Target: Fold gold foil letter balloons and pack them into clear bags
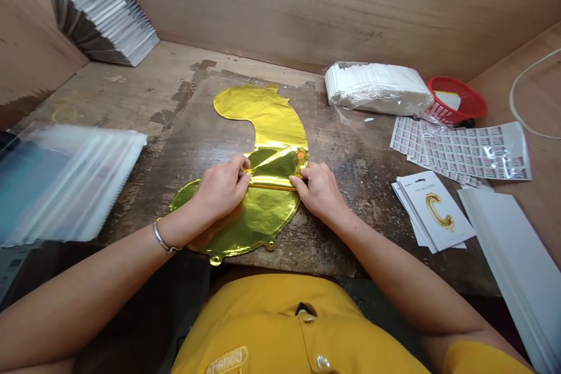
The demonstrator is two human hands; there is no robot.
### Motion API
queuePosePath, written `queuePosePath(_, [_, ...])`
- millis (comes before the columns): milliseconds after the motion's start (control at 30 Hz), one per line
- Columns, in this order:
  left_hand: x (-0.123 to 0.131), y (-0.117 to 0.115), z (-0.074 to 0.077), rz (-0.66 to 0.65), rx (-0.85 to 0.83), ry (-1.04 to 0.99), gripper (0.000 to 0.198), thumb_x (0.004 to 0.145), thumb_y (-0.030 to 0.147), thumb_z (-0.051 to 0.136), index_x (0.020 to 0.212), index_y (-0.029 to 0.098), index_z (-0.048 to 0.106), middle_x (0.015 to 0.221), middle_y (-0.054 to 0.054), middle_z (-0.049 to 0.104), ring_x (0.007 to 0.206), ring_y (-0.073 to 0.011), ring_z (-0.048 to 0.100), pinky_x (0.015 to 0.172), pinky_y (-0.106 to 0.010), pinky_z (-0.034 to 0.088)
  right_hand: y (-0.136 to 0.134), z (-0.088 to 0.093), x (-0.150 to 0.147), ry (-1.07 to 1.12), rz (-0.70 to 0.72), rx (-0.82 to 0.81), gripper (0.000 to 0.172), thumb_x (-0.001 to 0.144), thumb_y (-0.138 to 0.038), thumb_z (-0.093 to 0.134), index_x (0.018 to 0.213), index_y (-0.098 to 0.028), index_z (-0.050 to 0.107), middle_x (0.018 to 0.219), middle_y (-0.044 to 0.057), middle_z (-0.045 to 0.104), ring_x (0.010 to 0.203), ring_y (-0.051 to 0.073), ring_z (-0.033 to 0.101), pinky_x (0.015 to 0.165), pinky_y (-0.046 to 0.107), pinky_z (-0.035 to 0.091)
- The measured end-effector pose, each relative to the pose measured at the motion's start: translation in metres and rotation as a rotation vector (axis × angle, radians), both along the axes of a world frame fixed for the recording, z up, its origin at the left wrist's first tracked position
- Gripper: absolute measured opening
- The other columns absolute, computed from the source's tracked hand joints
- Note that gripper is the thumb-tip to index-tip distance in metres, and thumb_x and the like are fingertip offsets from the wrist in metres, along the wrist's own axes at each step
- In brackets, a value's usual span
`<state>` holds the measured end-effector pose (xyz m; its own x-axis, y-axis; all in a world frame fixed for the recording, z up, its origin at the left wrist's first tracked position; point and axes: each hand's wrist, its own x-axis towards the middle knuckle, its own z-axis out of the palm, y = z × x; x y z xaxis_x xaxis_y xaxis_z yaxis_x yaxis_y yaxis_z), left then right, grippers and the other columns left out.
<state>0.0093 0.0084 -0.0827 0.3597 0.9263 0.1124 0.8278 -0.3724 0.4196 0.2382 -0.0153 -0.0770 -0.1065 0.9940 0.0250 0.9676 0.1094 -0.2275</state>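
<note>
A flat gold foil balloon (280, 123) lies on the worn wooden table, its curved end pointing away from me and its rounded lower end near the table's front edge. Across its middle runs a raised fold. My left hand (223, 187) pinches that fold at its left side, thumb and fingers closed on the foil. At the right side of the same fold, my right hand (319, 190) grips the foil between thumb and fingers. A small orange round spot shows on the foil just above my right thumb. Two small tabs stick out from the balloon's lower edge.
Clear plastic sleeves (79, 181) lie at left; a stack of packs (105, 11) leans in the back-left corner. At right are wrapped white sticks (377, 87), a red basket (471, 102), sticker sheets (464, 149), "C" foil-balloon cards (421, 204) and white sheets (512, 245).
</note>
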Motion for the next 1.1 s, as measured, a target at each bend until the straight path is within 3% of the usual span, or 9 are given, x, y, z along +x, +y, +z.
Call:
queuePosePath(267, [0.0, -0.005, 0.006, -0.115, 0.033, 0.14, 0.015, 0.088, 0.021, 0.05, 0.089, 0.022, 0.065, 0.081, -0.004, 0.067, 0.078, -0.0234, 0.062, 0.071, -0.035, 0.048, 0.006, 0.005, -0.007, -0.142, -0.005, -0.063, 0.028, 0.093, -0.038, 0.055, 0.076, -0.02, 0.068, 0.092, 0.011, 0.067, 0.093, 0.026, 0.057, 0.076, 0.037, 0.043])
queuePosePath(367, [-0.002, -0.003, 0.012, -0.121, 0.137, 0.243, 0.018, 0.088, 0.023, 0.054, 0.099, 0.022, 0.068, 0.101, -0.01, 0.068, 0.098, -0.0293, 0.062, 0.083, -0.043, 0.048, 0.009, 0.005, -0.006, -0.156, -0.009, -0.071, 0.029, 0.092, -0.04, 0.057, 0.075, -0.02, 0.069, 0.091, 0.01, 0.067, 0.093, 0.026, 0.058, 0.075, 0.036, 0.043])
queuePosePath(467, [-0.001, 0.004, 0.01, -0.389, 0.275, 0.284, 0.043, 0.087, 0.011, 0.049, 0.126, 0.026, 0.06, 0.141, -0.009, 0.053, 0.135, -0.031, 0.041, 0.111, -0.055, 0.028, 0.012, 0.005, -0.005, -0.172, 0.007, -0.074, 0.03, 0.091, -0.041, 0.057, 0.073, -0.019, 0.069, 0.09, 0.01, 0.068, 0.091, 0.025, 0.059, 0.075, 0.035, 0.044])
queuePosePath(533, [-0.001, 0.01, 0.005, -0.599, 0.214, 0.287, 0.054, 0.087, 0.007, 0.043, 0.137, 0.027, 0.051, 0.15, -0.005, 0.044, 0.142, -0.0261, 0.034, 0.117, -0.055, 0.016, 0.012, 0.006, -0.004, -0.175, 0.0, -0.049, 0.029, 0.09, -0.042, 0.059, 0.075, -0.019, 0.069, 0.089, 0.011, 0.068, 0.09, 0.026, 0.059, 0.074, 0.036, 0.045])
queuePosePath(633, [-0.002, 0.018, -0.002, -0.662, 0.098, 0.277, 0.054, 0.09, 0.012, 0.041, 0.142, 0.027, 0.045, 0.15, -0.006, 0.044, 0.14, -0.0234, 0.038, 0.117, -0.053, 0.018, 0.008, 0.006, -0.004, -0.138, -0.005, 0.157, 0.028, 0.089, -0.04, 0.061, 0.1, -0.015, 0.07, 0.11, 0.016, 0.067, 0.104, 0.031, 0.058, 0.086, 0.041, 0.046])
queuePosePath(700, [-0.004, 0.02, -0.003, -0.668, 0.08, 0.261, 0.055, 0.09, 0.014, 0.041, 0.143, 0.029, 0.044, 0.15, -0.005, 0.045, 0.139, -0.023, 0.039, 0.116, -0.053, 0.019, 0.003, 0.003, -0.005, -0.099, 0.128, 0.256, 0.034, 0.092, -0.035, 0.057, 0.117, -0.014, 0.065, 0.129, 0.017, 0.061, 0.122, 0.031, 0.05, 0.102, 0.045, 0.04])
queuePosePath(800, [-0.007, 0.015, 0.004, -0.616, 0.055, 0.26, 0.05, 0.092, 0.02, 0.041, 0.141, 0.03, 0.046, 0.149, -0.004, 0.045, 0.139, -0.0252, 0.039, 0.116, -0.056, 0.018, -0.003, -0.004, -0.007, -0.072, 0.332, 0.153, 0.036, 0.097, -0.032, 0.048, 0.127, -0.018, 0.061, 0.14, 0.01, 0.056, 0.135, 0.031, 0.041, 0.112, 0.053, 0.029])
queuePosePath(933, [-0.007, 0.003, 0.018, -0.459, 0.091, 0.307, 0.052, 0.087, 0.042, 0.058, 0.133, 0.019, 0.055, 0.141, -0.011, 0.054, 0.135, -0.0349, 0.042, 0.114, -0.061, 0.019, -0.004, -0.012, -0.006, -0.062, 0.328, 0.072, 0.04, 0.097, -0.034, 0.048, 0.134, -0.02, 0.056, 0.145, 0.008, 0.052, 0.137, 0.033, 0.039, 0.113, 0.059, 0.025])
queuePosePath(1100, [0.003, 0.002, 0.021, -0.638, 0.255, 0.454, 0.023, 0.089, 0.011, 0.05, 0.106, 0.009, 0.065, 0.11, -0.015, 0.068, 0.105, -0.0273, 0.062, 0.098, -0.042, 0.044, 0.003, -0.006, -0.003, -0.085, 0.353, 0.042, 0.044, 0.095, -0.038, 0.051, 0.135, -0.02, 0.055, 0.146, 0.007, 0.051, 0.138, 0.035, 0.037, 0.113, 0.061, 0.025])
